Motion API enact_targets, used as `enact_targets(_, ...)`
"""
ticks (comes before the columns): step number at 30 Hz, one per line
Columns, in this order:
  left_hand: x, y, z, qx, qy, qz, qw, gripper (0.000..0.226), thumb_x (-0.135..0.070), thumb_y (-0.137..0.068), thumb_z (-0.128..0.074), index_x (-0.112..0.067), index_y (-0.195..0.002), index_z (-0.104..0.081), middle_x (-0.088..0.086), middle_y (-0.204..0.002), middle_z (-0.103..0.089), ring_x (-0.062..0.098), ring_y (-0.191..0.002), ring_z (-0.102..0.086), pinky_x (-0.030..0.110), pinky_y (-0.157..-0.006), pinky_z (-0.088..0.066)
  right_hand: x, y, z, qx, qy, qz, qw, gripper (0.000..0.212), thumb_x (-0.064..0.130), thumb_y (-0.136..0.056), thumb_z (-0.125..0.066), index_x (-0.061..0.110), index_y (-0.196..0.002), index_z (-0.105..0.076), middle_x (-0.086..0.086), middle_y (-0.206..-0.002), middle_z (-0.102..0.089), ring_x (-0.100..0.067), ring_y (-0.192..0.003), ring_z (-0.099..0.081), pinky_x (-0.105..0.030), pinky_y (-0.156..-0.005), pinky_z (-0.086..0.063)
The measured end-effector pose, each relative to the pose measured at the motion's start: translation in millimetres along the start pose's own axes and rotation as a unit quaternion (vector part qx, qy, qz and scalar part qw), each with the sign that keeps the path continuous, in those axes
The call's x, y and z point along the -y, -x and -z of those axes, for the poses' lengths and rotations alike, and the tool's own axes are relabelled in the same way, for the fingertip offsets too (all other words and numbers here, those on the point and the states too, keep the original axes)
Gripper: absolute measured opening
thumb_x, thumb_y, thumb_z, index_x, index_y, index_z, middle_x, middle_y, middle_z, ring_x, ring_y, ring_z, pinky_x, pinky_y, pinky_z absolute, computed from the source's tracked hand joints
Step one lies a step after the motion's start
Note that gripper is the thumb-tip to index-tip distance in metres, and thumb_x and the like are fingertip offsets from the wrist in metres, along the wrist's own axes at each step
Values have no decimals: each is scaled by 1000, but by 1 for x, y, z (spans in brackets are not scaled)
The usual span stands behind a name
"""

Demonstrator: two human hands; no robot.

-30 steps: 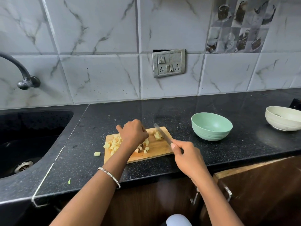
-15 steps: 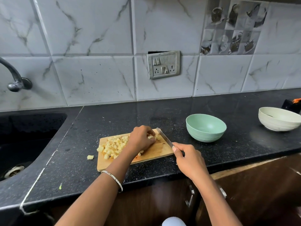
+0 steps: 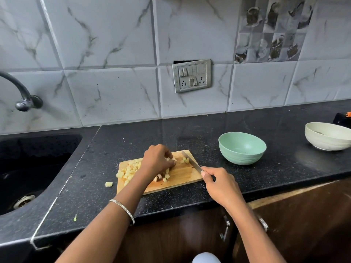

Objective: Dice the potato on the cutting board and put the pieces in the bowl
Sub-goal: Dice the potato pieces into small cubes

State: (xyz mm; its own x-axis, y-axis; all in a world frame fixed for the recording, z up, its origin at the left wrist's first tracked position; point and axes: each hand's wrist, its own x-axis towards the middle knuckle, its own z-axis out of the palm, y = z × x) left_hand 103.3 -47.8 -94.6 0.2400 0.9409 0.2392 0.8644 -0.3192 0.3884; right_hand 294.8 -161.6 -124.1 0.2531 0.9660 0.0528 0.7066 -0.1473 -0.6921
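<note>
Black countertop carries the cutting board, where most of the potato lies diced, the left hand curls round what is left uncut, the right hand grips the knife, and the green bowl nearby looks empty.

Black sink, tap, wall socket

Wood cutting board; glossy speckled stone counter; metal knife blade; matt grn bowl.

Marble-look wall tiles (one switch plate) back a black speckled counter.
</note>
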Motion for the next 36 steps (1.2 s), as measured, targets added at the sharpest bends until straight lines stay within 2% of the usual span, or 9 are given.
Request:
enact_targets(2,-3,-4,-2,17,-8,-26,1000,32,-37,-82,-75,-25,-111,-69,-1,-120,-66,20,-109,-60,37,-91,-52,0,1,0,1,1,-2,1000,38,44,-105,-43,40,-141,-55,6,-140,-59,-23,-126,-55,-39,-97,-46)
enact_targets(4,-8,-6,-4,55,-24,-52,997,34,-37,-85,-72,-30,-117,-66,-1,-128,-62,22,-117,-57,38,-95,-48,0,1,1,2,2,0,1000,38,43,-105,-43,40,-142,-55,6,-141,-58,-23,-128,-54,-39,-99,-46)
enact_targets(6,-9,-6,-7,71,-34,-57,995,26,-36,-87,-70,-30,-112,-70,-2,-119,-68,20,-108,-62,37,-91,-52,0,2,1,3,4,3,1000,39,44,-105,-42,39,-141,-55,6,-141,-58,-23,-128,-53,-39,-100,-45)
enact_targets(9,-5,-4,-6,40,-50,-36,997,18,-34,-87,-71,-24,-101,-76,-2,-102,-73,16,-90,-66,32,-79,-55,-2,3,2,5,4,8,1000,39,44,-105,-42,39,-142,-55,7,-141,-59,-22,-128,-53,-38,-100,-45)
enact_targets(15,-3,0,1,9,-106,-13,994,24,-46,-83,-73,-26,-97,-74,0,-97,-72,19,-83,-67,36,-73,-58,3,9,-2,9,-16,36,999,39,46,-104,-45,39,-141,-56,10,-143,-58,-22,-131,-53,-39,-104,-44)
enact_targets(19,-10,-1,0,-5,-89,-24,996,19,-42,-83,-73,-31,-98,-74,-2,-109,-71,20,-87,-68,39,-79,-57,7,13,-2,1,-16,45,999,39,46,-104,-44,40,-141,-55,9,-143,-57,-23,-132,-50,-41,-105,-43)
enact_targets(23,-17,-2,-8,-2,-77,-9,997,18,-42,-81,-74,-32,-95,-75,-1,-114,-70,22,-102,-65,41,-84,-56,9,15,3,-19,10,40,999,39,47,-104,-43,43,-141,-53,6,-138,-61,-26,-126,-53,-45,-102,-47)
enact_targets(30,-17,-4,-17,-17,-25,35,999,11,-38,-80,-76,-30,-87,-75,1,-106,-72,24,-87,-67,42,-82,-56,16,28,7,-22,85,48,995,38,42,-104,-48,44,-142,-52,-3,-129,-65,-29,-118,-60,-39,-90,-50)
enact_targets(36,-13,-5,-14,-12,20,56,998,12,-44,-76,-78,-35,-81,-74,-2,-115,-69,28,-105,-61,49,-87,-53,22,31,-3,-12,93,60,994,42,41,-103,-49,42,-145,-49,-3,-129,-64,-29,-121,-57,-39,-92,-48)
